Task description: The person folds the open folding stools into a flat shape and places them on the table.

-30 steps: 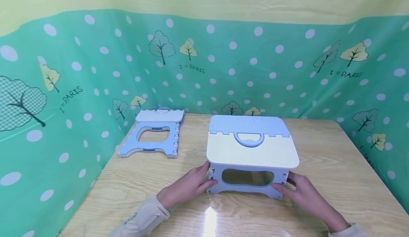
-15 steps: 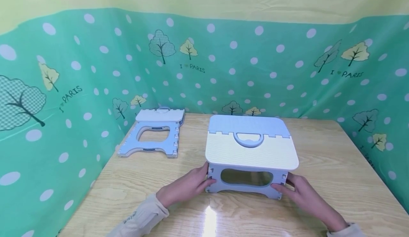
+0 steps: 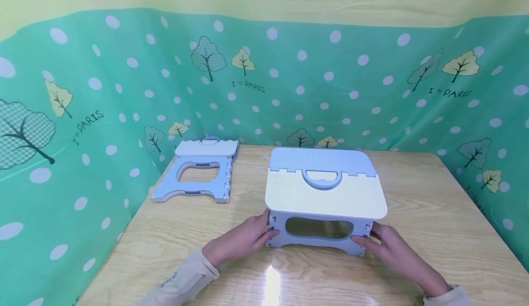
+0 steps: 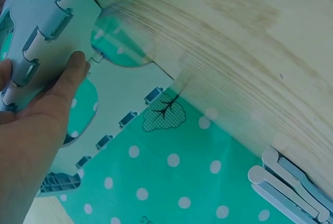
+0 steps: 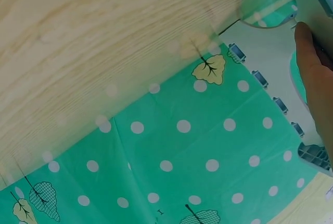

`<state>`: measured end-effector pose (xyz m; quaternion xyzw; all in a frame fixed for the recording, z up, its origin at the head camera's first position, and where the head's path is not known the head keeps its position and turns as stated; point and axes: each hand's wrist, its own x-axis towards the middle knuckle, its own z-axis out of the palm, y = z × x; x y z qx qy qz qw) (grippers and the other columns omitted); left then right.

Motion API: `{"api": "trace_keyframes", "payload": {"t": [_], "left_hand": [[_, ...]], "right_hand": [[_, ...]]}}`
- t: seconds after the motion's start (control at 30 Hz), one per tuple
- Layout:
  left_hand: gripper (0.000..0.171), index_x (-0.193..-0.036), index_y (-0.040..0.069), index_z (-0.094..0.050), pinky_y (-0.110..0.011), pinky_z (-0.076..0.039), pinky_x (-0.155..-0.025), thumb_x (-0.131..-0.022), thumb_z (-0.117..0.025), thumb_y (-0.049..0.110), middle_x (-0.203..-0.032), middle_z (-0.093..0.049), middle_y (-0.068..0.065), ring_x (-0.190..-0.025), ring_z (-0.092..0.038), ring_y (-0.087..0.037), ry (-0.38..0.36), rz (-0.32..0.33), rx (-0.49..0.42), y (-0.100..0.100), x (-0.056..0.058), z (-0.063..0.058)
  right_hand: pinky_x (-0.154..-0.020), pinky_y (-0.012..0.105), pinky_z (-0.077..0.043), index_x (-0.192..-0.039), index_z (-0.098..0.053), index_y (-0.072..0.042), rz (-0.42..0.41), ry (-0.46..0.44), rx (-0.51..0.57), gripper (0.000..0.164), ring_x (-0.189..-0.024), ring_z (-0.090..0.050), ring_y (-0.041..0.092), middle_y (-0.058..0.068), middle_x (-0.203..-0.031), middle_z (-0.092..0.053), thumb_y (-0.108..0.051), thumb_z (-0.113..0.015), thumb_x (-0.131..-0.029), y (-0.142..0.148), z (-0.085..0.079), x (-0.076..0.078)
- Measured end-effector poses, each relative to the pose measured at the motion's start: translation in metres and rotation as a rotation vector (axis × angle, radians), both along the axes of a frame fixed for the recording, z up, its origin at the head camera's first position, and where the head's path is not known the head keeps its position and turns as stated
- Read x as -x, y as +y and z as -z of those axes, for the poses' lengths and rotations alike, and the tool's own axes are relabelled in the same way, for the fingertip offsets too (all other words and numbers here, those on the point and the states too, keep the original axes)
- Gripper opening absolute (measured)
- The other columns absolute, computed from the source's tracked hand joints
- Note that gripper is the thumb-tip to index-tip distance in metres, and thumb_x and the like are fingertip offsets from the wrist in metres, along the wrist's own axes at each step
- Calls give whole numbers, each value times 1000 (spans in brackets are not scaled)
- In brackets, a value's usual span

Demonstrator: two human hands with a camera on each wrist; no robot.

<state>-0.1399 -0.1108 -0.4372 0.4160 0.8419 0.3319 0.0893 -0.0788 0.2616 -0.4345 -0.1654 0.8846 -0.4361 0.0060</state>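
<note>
A blue-and-white folding stool [image 3: 326, 200] stands unfolded on the table, its white and pale blue top facing up and its blue handle folded flat in the middle. My left hand [image 3: 244, 239] grips the near leg panel at its left edge, thumb on the front face. At the opposite edge, my right hand [image 3: 394, 248] holds the same panel with its thumb in front. Fingers behind the panel are partly hidden in the head view. In the left wrist view, the left hand's fingertips [image 4: 77, 60] lie on the panel's inner face. The right wrist view shows the right hand [image 5: 317, 78] against the stool.
A second folding stool [image 3: 200, 177], folded flat, lies at the table's back left. Light from above glares on the wooden table [image 3: 417, 196] near its front. A green curtain [image 3: 314, 86] with dots and trees encloses the back and both sides.
The near end of the unfolded stool has shifted very slightly left. Both hands keep their hold on it, and the folded stool stays in place.
</note>
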Motion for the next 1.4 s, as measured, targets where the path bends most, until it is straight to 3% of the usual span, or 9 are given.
{"api": "trace_keyframes", "payload": {"t": [0.13, 0.33, 0.63, 0.87, 1.23, 1.4], "left_hand": [[63, -157, 11, -13, -16, -52, -71, -108, -41, 37, -102, -62, 8, -76, -59, 2, 0, 0, -2, 0, 0, 1], [65, -158, 12, -8, -16, -50, -62, -108, -42, 36, -81, -54, 9, -63, -51, 2, -3, 10, -11, -1, 0, 1], [61, -157, 12, -12, -16, -51, -67, -108, -42, 33, -94, -59, 8, -71, -56, 0, -22, 34, -32, -1, 2, 0], [55, -154, 12, -19, -16, -52, -72, -108, -41, 32, -113, -63, 4, -85, -60, -1, -23, 44, -38, -2, 4, 3], [51, -151, 11, -24, -17, -53, -76, -108, -41, 32, -117, -63, 2, -89, -60, 0, -39, 36, -26, -1, 3, 2], [54, -154, 14, -20, -17, -50, -66, -108, -41, 34, -94, -59, 6, -72, -53, 0, -46, 33, -15, -2, 4, 3]], "right_hand": [[-89, 38, -57, -145, -46, -10, -3, -1, -6, 52, -120, -60, 33, 11, -134, -61, -27, -63, -99, 1, -1, 1], [-90, 40, -56, -146, -45, -8, -2, -3, -18, 53, -121, -59, 33, 12, -136, -60, -29, -62, -100, 1, 0, 1], [-87, 28, -57, -145, -47, -10, -37, 15, 0, 49, -118, -61, 21, 8, -132, -63, -24, -62, -100, 3, 1, 3], [-87, 28, -57, -146, -44, -11, -37, 8, 6, 51, -119, -60, 17, 8, -134, -61, -24, -61, -100, 3, 1, 4], [-85, 28, -58, -146, -45, -8, -45, 5, 12, 50, -116, -60, 12, 11, -133, -62, -23, -61, -101, 4, 4, 4], [-87, 29, -57, -147, -44, -9, -43, 22, -4, 51, -119, -57, 6, 10, -136, -60, -23, -60, -101, 4, 5, 4]]}}
